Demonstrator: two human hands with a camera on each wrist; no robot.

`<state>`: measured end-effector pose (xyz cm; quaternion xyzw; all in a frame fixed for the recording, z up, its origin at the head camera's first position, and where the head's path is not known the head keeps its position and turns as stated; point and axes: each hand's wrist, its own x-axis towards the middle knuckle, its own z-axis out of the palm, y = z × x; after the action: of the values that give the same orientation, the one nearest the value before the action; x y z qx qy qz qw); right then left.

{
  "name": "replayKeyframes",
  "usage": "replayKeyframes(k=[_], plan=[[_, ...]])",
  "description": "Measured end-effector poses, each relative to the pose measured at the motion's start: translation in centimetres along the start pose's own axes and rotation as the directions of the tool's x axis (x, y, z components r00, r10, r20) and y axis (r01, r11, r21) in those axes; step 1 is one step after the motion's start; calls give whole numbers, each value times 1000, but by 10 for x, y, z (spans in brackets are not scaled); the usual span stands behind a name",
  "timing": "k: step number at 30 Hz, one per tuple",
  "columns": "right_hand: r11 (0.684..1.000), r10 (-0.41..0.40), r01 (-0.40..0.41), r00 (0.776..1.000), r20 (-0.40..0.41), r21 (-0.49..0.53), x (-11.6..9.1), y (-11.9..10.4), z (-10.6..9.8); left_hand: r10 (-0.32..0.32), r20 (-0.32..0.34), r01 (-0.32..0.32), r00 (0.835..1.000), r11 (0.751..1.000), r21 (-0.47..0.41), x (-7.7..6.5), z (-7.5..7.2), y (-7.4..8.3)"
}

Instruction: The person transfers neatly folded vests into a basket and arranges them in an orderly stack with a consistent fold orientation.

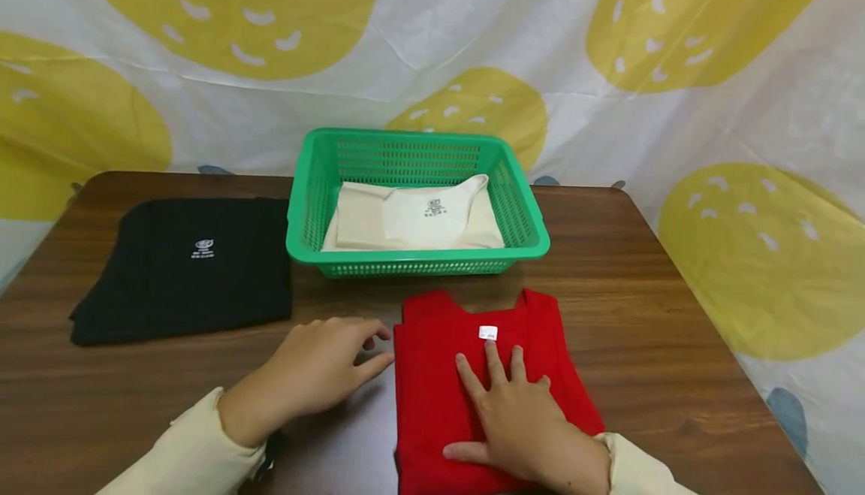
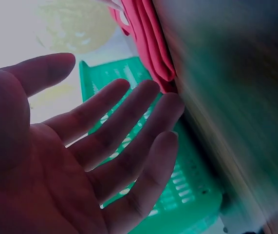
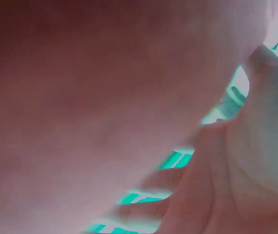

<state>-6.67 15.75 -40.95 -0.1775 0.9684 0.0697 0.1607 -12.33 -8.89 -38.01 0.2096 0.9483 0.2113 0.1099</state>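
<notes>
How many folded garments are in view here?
3: a black garment left of the green basket, a cream garment inside it, and a red garment under the right hand. Others could be hidden beneath these.

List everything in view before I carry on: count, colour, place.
table: 1, brown, across the head view
basket: 1, green, at the table's back
cream garment: 1, cream, in the basket
black garment: 1, black, left of the basket
red garment: 1, red, in front of the basket
label: 1, white, on the red garment
patterned cloth: 1, white, yellow and blue, behind the table
sleeves: 2, cream, lower edge
left hand: 1, bare, beside the red garment
right hand: 1, bare, on the red garment
</notes>
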Motion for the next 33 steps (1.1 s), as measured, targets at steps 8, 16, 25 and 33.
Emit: replayKeyframes(k=[8,16,25,33], plan=[[990,-42,43,999,8,-134,10,-29,-11,-5,-13,6,1000,995,97,4,-2,-13],[983,-36,43,999,41,-178,19,-47,-17,2,-37,4,999,987,161,4,-4,-20],[964,-59,66,998,36,-258,34,-68,-25,-2,-98,26,995,969,248,6,-4,-29],[992,-113,113,994,10,-52,32,-50,-35,26,-113,10,993,950,311,6,-1,-31]])
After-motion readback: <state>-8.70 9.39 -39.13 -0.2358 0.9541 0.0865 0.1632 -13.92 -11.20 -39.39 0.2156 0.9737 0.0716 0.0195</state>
